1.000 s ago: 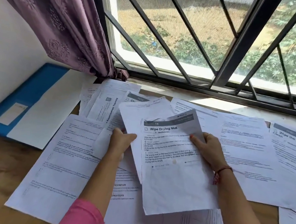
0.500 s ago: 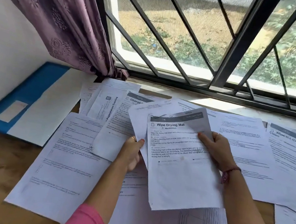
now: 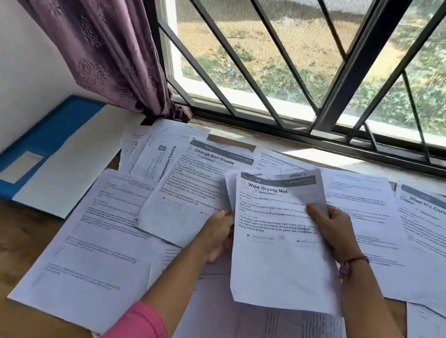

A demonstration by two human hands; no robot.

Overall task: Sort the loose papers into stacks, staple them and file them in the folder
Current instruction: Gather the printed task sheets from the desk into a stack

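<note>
Both hands pinch the small stack topped by the "Wipe Drying Mat" sheet (image 3: pixel 280 244) off the bench: left hand (image 3: pixel 219 235) fingers curl on its left edge, right hand (image 3: pixel 334 231) thumb on top, likely squaring edges for stapling; folder (image 3: pixel 45 148) far left of fingers.

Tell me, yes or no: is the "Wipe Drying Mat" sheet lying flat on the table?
No: both the left hand and right hand grip the Wipe Drying Mat sheet by its edges.

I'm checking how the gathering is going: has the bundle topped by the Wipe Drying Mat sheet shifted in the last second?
Yes. The held bundle has slid right, uncovering the Change Bed Sheets page, which stays flat on the table.
</note>
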